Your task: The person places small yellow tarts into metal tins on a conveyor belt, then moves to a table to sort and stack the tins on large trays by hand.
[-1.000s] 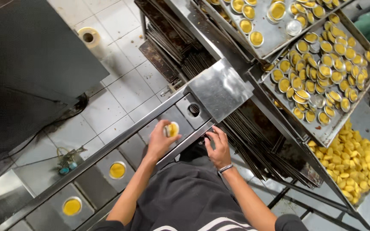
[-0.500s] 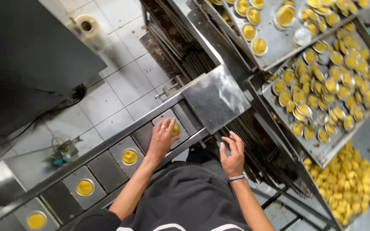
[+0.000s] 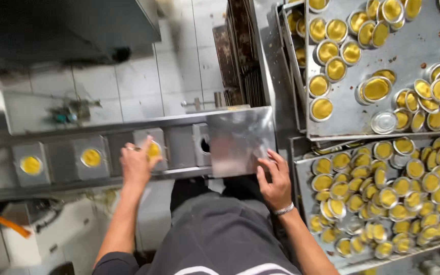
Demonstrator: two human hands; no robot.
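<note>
My left hand (image 3: 137, 164) closes its grip on a small round yellow-filled metal cup (image 3: 154, 150) seated in the grey conveyor's (image 3: 67, 179) pocket, right hand (image 3: 275, 179) flat, empty, farther rightward.

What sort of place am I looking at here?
Probably a commercial bakery production line: metal baking trays crowded with small tins of yellow filling, and a steel conveyor carrying single tins where the left hand sets one.
</note>
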